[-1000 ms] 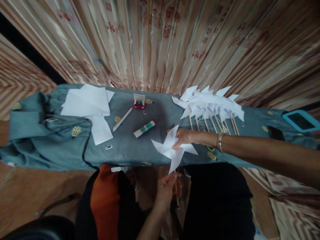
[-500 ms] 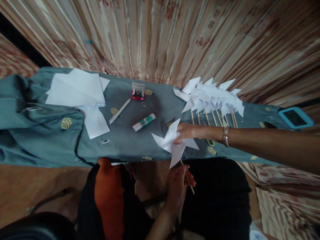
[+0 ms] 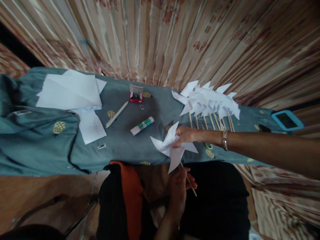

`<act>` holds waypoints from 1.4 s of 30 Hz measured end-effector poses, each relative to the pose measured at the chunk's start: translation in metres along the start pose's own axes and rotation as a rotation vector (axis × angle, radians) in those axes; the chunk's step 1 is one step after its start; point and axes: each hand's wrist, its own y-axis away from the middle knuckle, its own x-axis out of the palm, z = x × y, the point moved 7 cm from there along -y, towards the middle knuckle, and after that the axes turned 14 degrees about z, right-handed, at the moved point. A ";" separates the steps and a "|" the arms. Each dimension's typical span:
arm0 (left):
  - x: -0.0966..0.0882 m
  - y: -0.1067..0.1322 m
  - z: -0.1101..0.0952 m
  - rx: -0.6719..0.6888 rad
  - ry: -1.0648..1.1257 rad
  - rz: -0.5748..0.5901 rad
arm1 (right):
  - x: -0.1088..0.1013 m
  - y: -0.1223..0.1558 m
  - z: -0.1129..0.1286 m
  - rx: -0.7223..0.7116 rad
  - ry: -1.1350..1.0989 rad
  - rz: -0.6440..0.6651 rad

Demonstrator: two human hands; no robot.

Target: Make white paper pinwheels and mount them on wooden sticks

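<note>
A white paper pinwheel (image 3: 166, 145) on a thin wooden stick (image 3: 192, 188) is held between my two hands, over the table's front edge. My right hand (image 3: 184, 135), with a bracelet at the wrist, presses the pinwheel's middle between thumb and fingers. Below it, my left hand (image 3: 178, 181) is closed on the stick, whose lower end sticks out past the fingers. Behind my right hand, several finished-looking pinwheels (image 3: 212, 100) lie overlapping in a row, their sticks pointing toward me. The pinwheel's centre is hidden by my right fingers.
On the grey-green tablecloth (image 3: 120, 143) are a glue stick (image 3: 142, 125), a white pen-like stick (image 3: 117, 114) and a small open red box (image 3: 136, 96). White paper sheets (image 3: 70, 91) are stacked left. A blue-framed device (image 3: 287, 120) lies right. A curtain (image 3: 150, 43) hangs behind.
The view has shifted slightly, and my left leg has moved to the right. Both hands keep the same hold on the pinwheel and its stick.
</note>
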 end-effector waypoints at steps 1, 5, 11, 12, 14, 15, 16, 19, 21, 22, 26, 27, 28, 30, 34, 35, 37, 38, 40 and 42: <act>0.000 0.000 0.000 0.006 -0.001 0.004 | 0.000 -0.001 -0.001 0.005 -0.004 0.017; 0.000 -0.001 0.001 0.030 -0.003 0.010 | 0.002 -0.005 -0.005 -0.014 -0.050 0.086; 0.005 0.000 -0.002 0.001 0.026 0.005 | 0.008 -0.009 -0.007 -0.067 -0.140 0.131; 0.006 0.001 -0.003 -0.003 0.025 0.000 | 0.009 -0.009 -0.007 -0.078 -0.166 0.135; 0.006 0.002 -0.005 -0.007 0.020 -0.002 | 0.010 -0.007 -0.005 -0.091 -0.213 0.132; 0.007 0.003 -0.006 -0.008 0.015 0.003 | 0.009 -0.006 -0.004 -0.096 -0.226 0.120; 0.007 0.004 -0.008 -0.006 0.010 0.007 | 0.008 -0.004 -0.003 -0.103 -0.230 0.106; 0.006 0.008 -0.014 0.009 -0.014 -0.001 | 0.006 0.002 0.004 -0.137 -0.218 0.085; 0.006 0.012 -0.019 0.031 -0.027 -0.006 | 0.005 0.007 0.007 -0.172 -0.219 0.082; 0.007 0.013 -0.022 0.041 -0.030 -0.003 | 0.005 0.009 0.007 -0.186 -0.230 0.080; 0.009 0.016 -0.029 0.053 -0.047 0.004 | 0.006 0.015 -0.002 -0.177 -0.322 0.063; 0.009 0.016 -0.030 0.052 -0.060 0.004 | 0.007 0.016 -0.006 -0.164 -0.341 0.057; 0.009 0.017 -0.030 0.055 -0.077 0.003 | 0.008 0.017 -0.009 -0.159 -0.362 0.052; 0.008 0.018 -0.031 0.067 -0.117 0.004 | 0.009 0.020 -0.012 -0.170 -0.411 0.046; 0.007 0.020 -0.032 0.087 -0.185 0.001 | 0.012 0.025 -0.015 -0.186 -0.504 0.041; 0.007 0.020 -0.032 0.087 -0.196 -0.003 | 0.012 0.026 -0.016 -0.183 -0.509 0.040; 0.007 0.021 -0.033 0.084 -0.207 -0.013 | 0.011 0.028 -0.017 -0.176 -0.496 0.031; 0.007 0.021 -0.032 0.083 -0.207 -0.018 | 0.011 0.028 -0.017 -0.173 -0.472 0.020; 0.008 0.021 -0.032 0.078 -0.199 -0.024 | 0.008 0.028 -0.018 -0.164 -0.409 -0.005; 0.008 0.021 -0.030 0.072 -0.194 -0.026 | 0.006 0.026 -0.018 -0.152 -0.363 -0.017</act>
